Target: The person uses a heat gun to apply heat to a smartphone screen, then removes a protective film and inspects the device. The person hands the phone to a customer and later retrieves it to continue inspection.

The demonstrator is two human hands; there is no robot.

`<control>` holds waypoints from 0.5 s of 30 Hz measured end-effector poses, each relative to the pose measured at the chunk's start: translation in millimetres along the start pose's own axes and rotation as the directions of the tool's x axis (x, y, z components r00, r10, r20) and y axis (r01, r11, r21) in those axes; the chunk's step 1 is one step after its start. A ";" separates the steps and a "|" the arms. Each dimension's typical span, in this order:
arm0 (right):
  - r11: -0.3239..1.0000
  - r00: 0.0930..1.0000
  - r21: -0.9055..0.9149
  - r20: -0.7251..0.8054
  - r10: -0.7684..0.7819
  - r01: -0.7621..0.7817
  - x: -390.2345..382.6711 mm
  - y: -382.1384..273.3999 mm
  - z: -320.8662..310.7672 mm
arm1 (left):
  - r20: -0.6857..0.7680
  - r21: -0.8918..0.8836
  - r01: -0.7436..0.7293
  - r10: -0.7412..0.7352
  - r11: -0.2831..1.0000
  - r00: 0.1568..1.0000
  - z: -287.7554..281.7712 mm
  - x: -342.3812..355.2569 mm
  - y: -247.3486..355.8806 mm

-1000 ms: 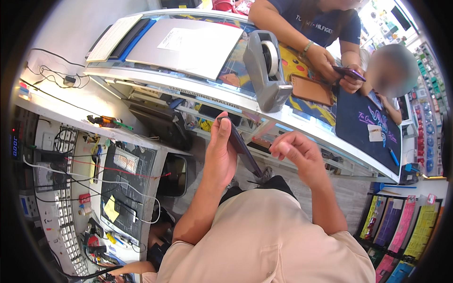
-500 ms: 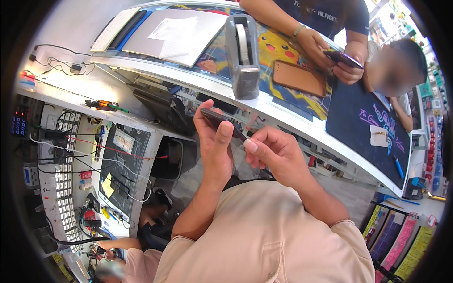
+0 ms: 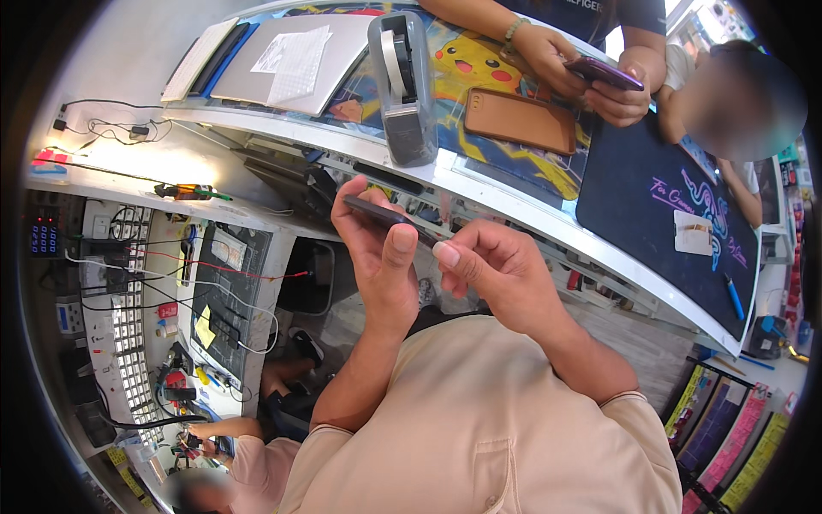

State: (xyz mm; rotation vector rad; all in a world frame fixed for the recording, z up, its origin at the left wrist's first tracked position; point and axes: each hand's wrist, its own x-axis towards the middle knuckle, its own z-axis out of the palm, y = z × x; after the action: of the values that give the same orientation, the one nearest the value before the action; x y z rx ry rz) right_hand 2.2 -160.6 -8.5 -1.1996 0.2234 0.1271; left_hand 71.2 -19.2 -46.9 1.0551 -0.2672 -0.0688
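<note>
A thin dark phone [image 3: 374,212], seen almost edge-on, is tilted above my lap. My left hand [image 3: 384,270] is closed around it, fingers behind and thumb along the near side. At the phone's lower right end, the thumb and forefinger of my right hand [image 3: 505,278] are pinched together. Whether they grip the phone's edge or something small there is hidden. Across the counter, another person's hands [image 3: 612,90] hold a purple phone [image 3: 606,72].
On the glass counter stand a grey tape dispenser [image 3: 407,111], a brown phone case [image 3: 521,121] and a silver laptop [image 3: 248,73]. A black mat [image 3: 629,188] covers its right part. To my left, a workbench [image 3: 261,321] bears cables and tools; a co-worker [image 3: 265,467] sits by it.
The view has shifted, so the counter's things appear further left. Both hands keep their holds at the phone, which looks a little flatter.
</note>
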 end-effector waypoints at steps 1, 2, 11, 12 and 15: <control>1.000 1.000 0.018 0.003 -0.011 0.011 0.1 0.4 0.2 | 0.000 0.001 -0.003 0.003 1.000 1.000 0.4 0.0 0.0; 0.999 1.000 0.031 -0.003 -0.010 0.010 0.2 0.6 0.8 | 0.002 -0.002 -0.008 0.008 1.000 1.000 0.7 -0.1 0.0; 0.999 1.000 0.038 -0.021 0.009 -0.008 1.7 2.0 3.4 | 0.004 0.033 -0.041 0.041 0.999 0.999 0.0 2.3 -0.1; 0.999 1.000 0.032 -0.031 0.005 -0.004 2.5 3.2 3.9 | 0.008 0.035 -0.046 0.046 0.998 0.999 -0.5 2.8 -0.1; 0.999 0.999 0.046 -0.036 -0.017 0.018 3.1 5.4 5.1 | 0.014 0.022 -0.043 0.042 0.999 0.999 -1.7 3.9 0.1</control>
State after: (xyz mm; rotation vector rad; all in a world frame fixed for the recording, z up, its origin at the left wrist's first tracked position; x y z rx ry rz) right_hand 4.6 -153.9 -12.4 -1.1577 0.2457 0.0848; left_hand 75.3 -18.4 -46.9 1.0714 -0.3034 -0.0351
